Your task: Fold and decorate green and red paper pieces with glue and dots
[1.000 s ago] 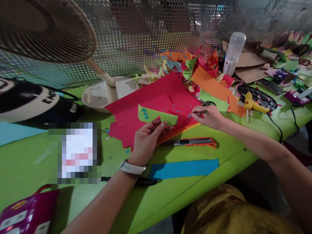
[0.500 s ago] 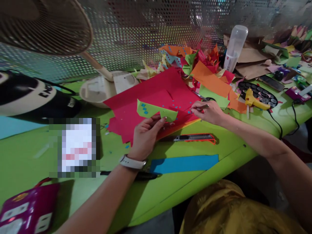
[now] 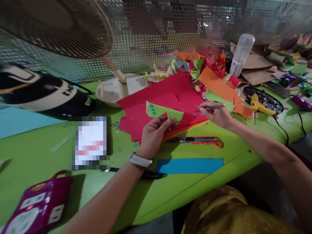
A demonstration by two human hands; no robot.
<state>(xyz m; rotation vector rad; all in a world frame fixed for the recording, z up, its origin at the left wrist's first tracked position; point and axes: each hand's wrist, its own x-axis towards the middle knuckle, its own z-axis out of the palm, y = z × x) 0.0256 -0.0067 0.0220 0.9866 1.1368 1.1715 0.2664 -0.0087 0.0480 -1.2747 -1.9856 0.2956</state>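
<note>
My left hand (image 3: 156,133) pinches a folded piece of light green paper (image 3: 158,112) between thumb and fingers. Small blue paper pieces (image 3: 152,110) sit in a row on its left part. In my right hand (image 3: 214,113) is a slim grey pen-like tool (image 3: 218,106), its tip low over the red paper (image 3: 156,87); I cannot make out its exact kind. Tiny blue bits lie scattered on that red sheet near the tip. An orange-edged utility knife (image 3: 201,140) rests on the green table (image 3: 185,195), between my forearms. Closer to me is a blue paper strip (image 3: 190,165).
A fan (image 3: 117,73) and a black-and-white flask (image 3: 48,92) stand at the left. Nearer lie a blurred-out white rectangle (image 3: 90,139) and a purple box (image 3: 39,204). A yellow glue gun (image 3: 262,106), paper scraps (image 3: 214,84) and a clear bottle (image 3: 242,55) are at the right.
The whole view has shifted, so things appear a little further right. My right hand has turned slightly, showing more of the slim tool. My left hand keeps its pinch on the green paper.
</note>
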